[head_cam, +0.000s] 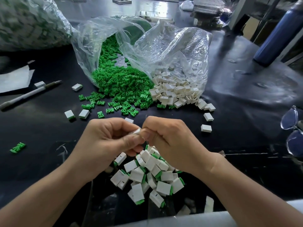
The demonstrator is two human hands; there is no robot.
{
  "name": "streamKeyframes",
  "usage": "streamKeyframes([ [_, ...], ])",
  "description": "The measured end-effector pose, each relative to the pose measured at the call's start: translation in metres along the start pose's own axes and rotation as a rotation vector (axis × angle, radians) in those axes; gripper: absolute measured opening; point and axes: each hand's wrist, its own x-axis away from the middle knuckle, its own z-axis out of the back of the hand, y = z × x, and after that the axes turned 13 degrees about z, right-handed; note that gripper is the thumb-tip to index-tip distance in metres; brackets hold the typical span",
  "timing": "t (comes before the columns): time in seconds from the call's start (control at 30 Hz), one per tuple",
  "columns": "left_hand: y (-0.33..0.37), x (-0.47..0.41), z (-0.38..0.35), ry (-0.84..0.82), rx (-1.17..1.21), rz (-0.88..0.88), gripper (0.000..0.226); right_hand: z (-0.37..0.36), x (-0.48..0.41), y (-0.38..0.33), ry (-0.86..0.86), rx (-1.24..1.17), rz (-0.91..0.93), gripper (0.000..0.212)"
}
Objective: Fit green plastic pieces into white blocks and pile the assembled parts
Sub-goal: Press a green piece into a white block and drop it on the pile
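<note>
Both hands meet above the middle of the black table (41,128). The left hand (108,138) has its fingers curled and pinches a small white plastic block (136,131) at the thumb. The right hand (170,140), also curled, grips the same block from the other side. The fingers hide whether a green piece sits in it.

At 6 o'clock from the hands lies the pile of assembled white blocks with green ends (147,176). At 12 o'clock the heap of loose green plastic pieces (121,84) spills from a clear plastic bag (91,40). At 1 o'clock lies the heap of empty white blocks (173,90).
</note>
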Motion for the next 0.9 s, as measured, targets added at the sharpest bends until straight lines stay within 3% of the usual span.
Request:
streamKeyframes([
  [0.23, -0.002, -0.006, -0.001, -0.017, 0.113, -0.027, 0.021, 0.003, -0.004, 0.005, 0.076, -0.536, -0.308, 0.042],
  [0.43, -0.002, -0.004, -0.004, -0.090, 0.162, -0.054, 0.018, -0.001, -0.005, -0.003, -0.069, -1.073, -0.362, 0.043],
  [0.6, -0.004, -0.004, -0.006, -0.123, 0.206, -0.103, 0.024, -0.001, -0.006, 0.000, -0.141, -1.035, -0.425, 0.071],
  [0.7, -0.003, -0.003, -0.010, -0.144, 0.237, -0.144, 0.027, 0.000, -0.005, -0.006, -0.098, -1.007, -0.381, 0.054],
  [0.8, -0.003, -0.002, -0.010, -0.112, 0.185, -0.173, 0.026, 0.000, -0.003, -0.008, -0.102, -0.923, -0.420, 0.063],
  [0.9, -0.004, -0.002, -0.008, -0.069, 0.157, -0.158, 0.023, 0.000, -0.002, -0.013, -0.092, -0.927, -0.434, 0.045],
])
